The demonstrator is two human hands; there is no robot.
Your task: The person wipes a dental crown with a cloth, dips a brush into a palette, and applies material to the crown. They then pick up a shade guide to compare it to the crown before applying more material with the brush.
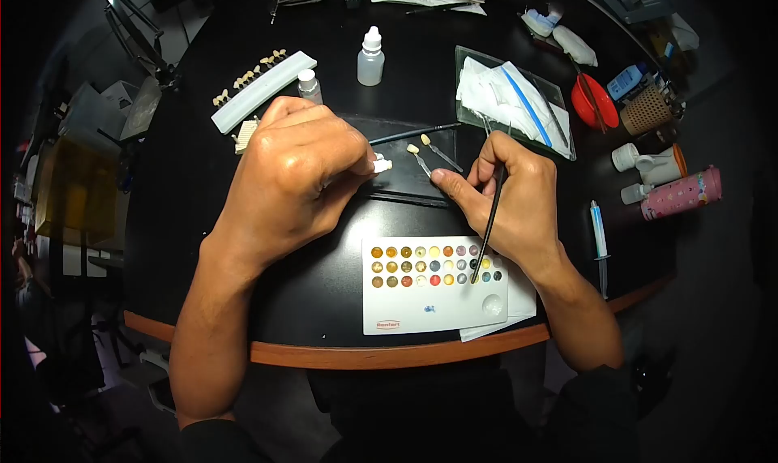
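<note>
My left hand [304, 167] is closed, its fingertips pinching a small white piece [382, 164] with a tooth-coloured end; most of it is hidden. My right hand [515, 191] grips a thin dark brush [491, 220], whose lower end overlaps the paint wells of a white palette [397, 305]. Two tooth-shaped shade tabs [425, 141] on slim stems are beside my right thumb, one stem ending right at the thumb tip. Behind them, another dark brush [413, 134] rests across a black slab [405, 189] between my hands.
A dropper bottle [370, 62] and a smaller vial [309, 86] stand behind my hands. Back left is a white holder [263, 92] with several shade tabs. To the right are tissue on a glass plate [574, 151], a red bowl [594, 102], a pink bottle [682, 194] and a syringe [599, 236].
</note>
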